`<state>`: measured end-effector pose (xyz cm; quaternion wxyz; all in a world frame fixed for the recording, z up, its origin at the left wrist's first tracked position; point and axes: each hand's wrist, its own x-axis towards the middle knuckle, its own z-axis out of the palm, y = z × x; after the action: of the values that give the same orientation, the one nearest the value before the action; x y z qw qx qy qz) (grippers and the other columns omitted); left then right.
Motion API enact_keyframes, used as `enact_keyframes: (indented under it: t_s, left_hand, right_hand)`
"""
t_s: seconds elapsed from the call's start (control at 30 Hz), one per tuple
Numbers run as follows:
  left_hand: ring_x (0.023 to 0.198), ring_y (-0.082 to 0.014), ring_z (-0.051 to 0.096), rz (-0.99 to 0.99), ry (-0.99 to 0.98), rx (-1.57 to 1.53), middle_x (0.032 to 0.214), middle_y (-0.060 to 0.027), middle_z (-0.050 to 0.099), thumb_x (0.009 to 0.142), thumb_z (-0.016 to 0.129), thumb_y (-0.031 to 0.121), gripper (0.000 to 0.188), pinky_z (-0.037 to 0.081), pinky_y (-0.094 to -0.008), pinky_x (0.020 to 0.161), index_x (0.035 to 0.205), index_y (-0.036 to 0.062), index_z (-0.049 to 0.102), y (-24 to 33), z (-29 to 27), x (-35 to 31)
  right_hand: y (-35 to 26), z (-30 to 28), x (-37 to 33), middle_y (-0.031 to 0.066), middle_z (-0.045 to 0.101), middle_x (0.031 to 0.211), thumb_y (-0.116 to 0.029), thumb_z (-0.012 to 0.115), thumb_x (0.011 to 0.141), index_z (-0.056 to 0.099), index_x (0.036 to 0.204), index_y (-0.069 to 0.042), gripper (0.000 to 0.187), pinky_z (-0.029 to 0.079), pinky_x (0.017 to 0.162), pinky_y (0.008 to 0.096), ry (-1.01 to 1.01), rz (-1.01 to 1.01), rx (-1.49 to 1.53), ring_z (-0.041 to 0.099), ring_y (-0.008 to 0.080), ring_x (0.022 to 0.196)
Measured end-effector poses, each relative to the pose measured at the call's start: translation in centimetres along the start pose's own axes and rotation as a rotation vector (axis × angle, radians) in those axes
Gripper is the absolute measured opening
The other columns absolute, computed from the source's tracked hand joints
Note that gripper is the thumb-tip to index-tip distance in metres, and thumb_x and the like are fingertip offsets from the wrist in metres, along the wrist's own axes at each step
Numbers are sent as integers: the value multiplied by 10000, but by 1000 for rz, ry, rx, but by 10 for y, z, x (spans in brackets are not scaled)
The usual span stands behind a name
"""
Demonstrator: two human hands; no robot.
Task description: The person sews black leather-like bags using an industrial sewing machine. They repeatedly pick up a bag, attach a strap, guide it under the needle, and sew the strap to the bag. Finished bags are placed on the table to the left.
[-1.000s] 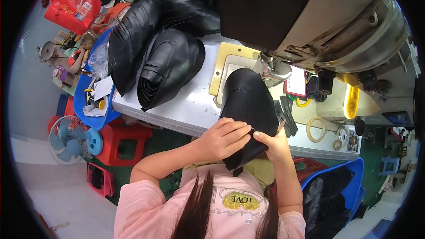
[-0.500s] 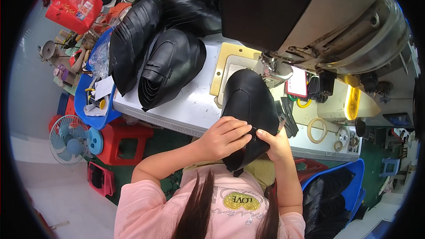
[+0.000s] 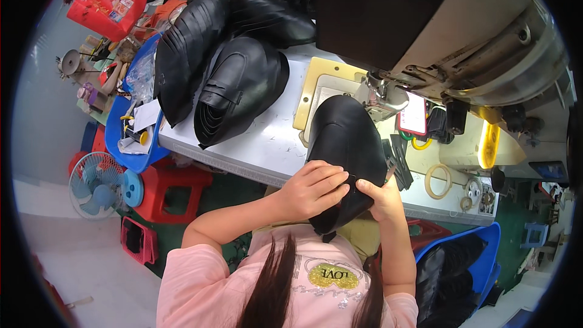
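Observation:
A black leather shoe upper lies with its rounded toe on the bed of a sewing machine, its open end toward my body. My left hand grips its left edge near the opening, fingers bent over the leather. On the opposite edge, my right hand holds the upper with the thumb on top; its other fingers are mostly hidden beneath. A narrow metal blade tip sticks out beside the right hand, the rest of that tool hidden. Both hands meet near the opening's strap area.
The sewing machine head looms above right, its metal presser just beyond the upper. Stacks of black uppers stand on the white table at left. Black strips and a ring lie right; a blue bin stands below.
The whole view has shifted slightly to the right. Both hands keep their hold on the shoe upper, with only small finger movement near the opening.

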<state>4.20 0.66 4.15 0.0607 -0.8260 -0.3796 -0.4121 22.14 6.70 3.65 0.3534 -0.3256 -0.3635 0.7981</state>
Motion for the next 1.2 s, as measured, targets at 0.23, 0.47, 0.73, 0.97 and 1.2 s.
enact_keyframes:
  t_s: [0.23,0.47,0.73,0.97,1.2]
  left_hand:
    - [997,-295,505,-145,12,-122,1057,-162,527,678,648,141,302,409,-429,843,944,10,591,-5,-4,-6]
    - [1045,-231,522,-1227,197,-1735,1155,-139,519,757,649,158,602,376,-353,945,1252,-22,357,-41,-2,-54]
    - [1052,-251,544,-1098,146,-2175,1176,-144,526,735,668,87,573,419,-370,934,1234,-19,405,-28,-14,-40]
    - [1069,-239,532,-1050,206,-2211,1190,-139,517,743,661,85,578,414,-371,936,1245,-18,395,-28,-2,-47]
    - [1015,-256,478,-888,277,-366,1153,-140,465,720,636,143,580,352,-352,911,1233,9,402,-18,-5,-36]
  right_hand:
    - [-1,1,1,83,587,1003,43,705,619,512,1098,7,518,464,816,300,-21,-2,-15,572,167,904]
    - [2,-20,0,122,573,1046,-21,716,550,455,1154,11,658,491,822,352,-86,11,146,586,244,940]
    - [11,-28,5,155,581,1048,-41,742,551,443,1165,44,688,498,809,360,-160,-56,235,599,265,923]
    - [-3,-24,2,146,573,1059,-19,740,548,452,1159,39,678,488,821,352,-185,-102,122,586,251,949]
    - [-19,-7,1,100,580,1032,46,723,555,463,1155,19,655,470,840,329,-67,-71,1,580,207,928]
